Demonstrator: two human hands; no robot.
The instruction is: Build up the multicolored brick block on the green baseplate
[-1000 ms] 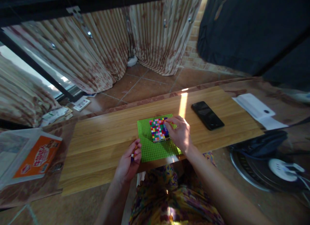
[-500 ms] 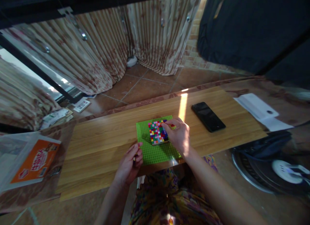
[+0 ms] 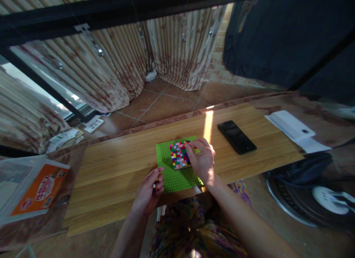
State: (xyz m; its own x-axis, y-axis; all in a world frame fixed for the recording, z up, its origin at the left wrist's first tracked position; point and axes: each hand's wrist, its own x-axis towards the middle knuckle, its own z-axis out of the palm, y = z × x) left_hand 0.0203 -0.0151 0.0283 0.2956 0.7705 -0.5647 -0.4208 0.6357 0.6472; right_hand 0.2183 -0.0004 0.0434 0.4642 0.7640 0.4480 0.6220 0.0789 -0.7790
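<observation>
A green studded baseplate point(image 3: 180, 181) lies on the wooden board, near its front edge. On the plate sits a block of small multicoloured toy bricks point(image 3: 179, 155). My right hand point(image 3: 203, 158) is over the right side of that block, its thumb and forefinger pinched together at the top; whatever is between the fingertips is hidden. Just left of the plate, my left hand point(image 3: 149, 187) is curled with the palm turned up. Several small bricks point(image 3: 155, 182), some yellow and dark, show between its fingers.
A black phone point(image 3: 237, 137) lies on the wooden board point(image 3: 116, 169), right of the plate. White paper point(image 3: 294, 128) is at the far right. An orange-labelled plastic box point(image 3: 39, 189) stands at the left end. A round black stool-like object point(image 3: 296, 202) with a white item is lower right.
The view has tilted slightly, so the table sits a little lower. My right hand stays pinched over the brick block, shifted slightly. More of the small bricks show in my left hand.
</observation>
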